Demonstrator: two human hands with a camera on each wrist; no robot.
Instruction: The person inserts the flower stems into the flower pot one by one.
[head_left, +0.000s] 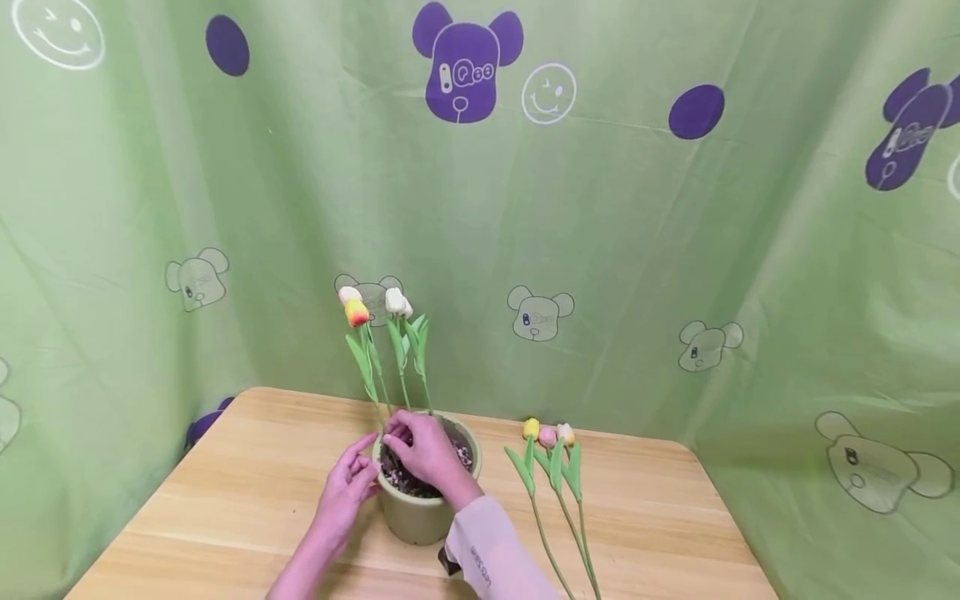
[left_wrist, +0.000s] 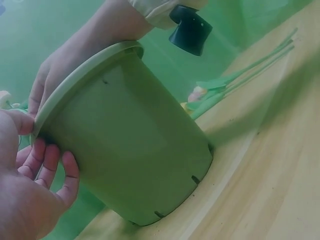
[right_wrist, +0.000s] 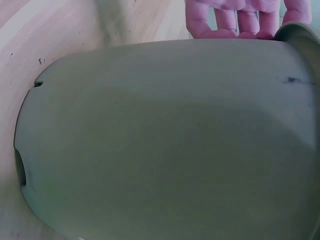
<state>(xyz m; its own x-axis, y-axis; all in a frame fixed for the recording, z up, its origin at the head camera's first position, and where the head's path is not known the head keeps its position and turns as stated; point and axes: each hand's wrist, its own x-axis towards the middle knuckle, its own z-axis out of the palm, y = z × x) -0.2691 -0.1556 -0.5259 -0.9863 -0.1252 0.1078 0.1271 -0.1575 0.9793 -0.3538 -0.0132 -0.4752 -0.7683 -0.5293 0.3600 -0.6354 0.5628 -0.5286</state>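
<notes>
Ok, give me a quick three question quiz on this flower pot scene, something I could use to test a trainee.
1. True or false: the left hand touches the outer wall of the green pot.
2. How many tulips lie on the wooden table beside the pot? A) one B) three C) five
3. Fill in: the right hand rests over the pot's ____, at the base of the standing tulips.

Key
1. True; the left wrist view shows its fingers against the pot just under the rim.
2. B; the loose tulips show yellow, pink and pale heads.
3. Soil.
</notes>
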